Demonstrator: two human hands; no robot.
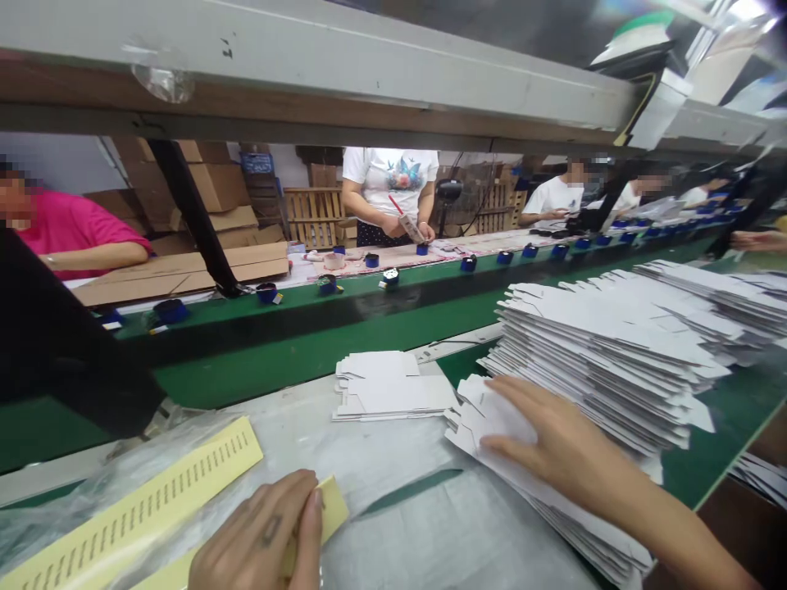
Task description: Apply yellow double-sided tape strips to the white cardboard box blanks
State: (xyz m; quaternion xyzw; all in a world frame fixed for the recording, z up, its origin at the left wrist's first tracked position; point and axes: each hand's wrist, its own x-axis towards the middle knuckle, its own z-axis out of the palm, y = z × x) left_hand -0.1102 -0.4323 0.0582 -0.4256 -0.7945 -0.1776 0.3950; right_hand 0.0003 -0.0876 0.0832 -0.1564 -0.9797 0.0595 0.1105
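At the lower middle, my left hand [261, 533] is closed with thumb and fingers on a yellow label strip [333, 506], whose end sticks out past the fingertips. A longer yellow label sheet [141, 500] with rows of dark print lies to its left. My right hand [553, 434] rests with fingers apart on a stack of flat white folding cartons [479, 418]. A small pile of flat white cartons [393, 393] sits between and beyond my hands, apart from both. What is under my left palm is hidden.
Taller stacks of flat white cartons [615, 344] stand at right. Past the work surface [399, 541] runs a green conveyor belt [295, 344] with several small blue round items [468, 263]. Co-workers [390, 184] are across it. A shelf beam [344, 57] spans overhead; a dark post [190, 213] stands left.
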